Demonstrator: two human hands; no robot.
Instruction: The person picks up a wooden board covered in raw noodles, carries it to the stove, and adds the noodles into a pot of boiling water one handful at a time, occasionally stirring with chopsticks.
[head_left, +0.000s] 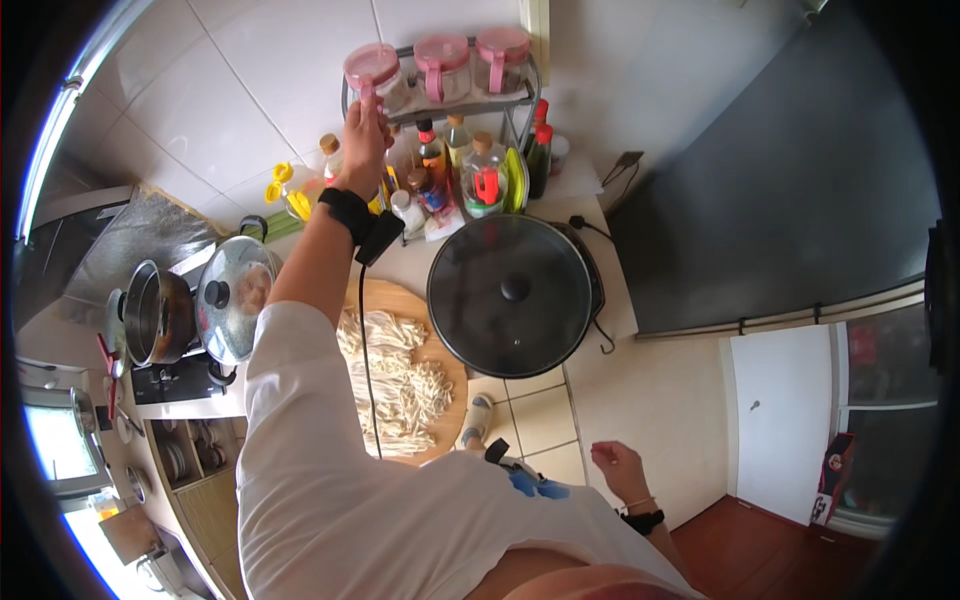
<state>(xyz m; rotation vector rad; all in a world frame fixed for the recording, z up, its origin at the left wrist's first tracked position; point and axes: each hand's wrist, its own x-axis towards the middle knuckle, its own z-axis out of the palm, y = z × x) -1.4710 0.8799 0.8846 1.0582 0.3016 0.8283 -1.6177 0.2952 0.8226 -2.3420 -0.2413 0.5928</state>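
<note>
My left hand reaches up to the wire rack and grips the pink handle of the leftmost clear jar, which has a pink lid. Two similar jars, a middle one and a right one, stand beside it on the rack's upper shelf. My right hand hangs by my side with its fingers curled together, holding nothing visible. Before me, a black electric pan sits under a dark glass lid with a round knob.
Sauce bottles and a clear oil bottle crowd below the rack. Cut noodles lie on a round wooden board. A lidded wok and a steel pot are at the stove. A cable hangs from my left wrist.
</note>
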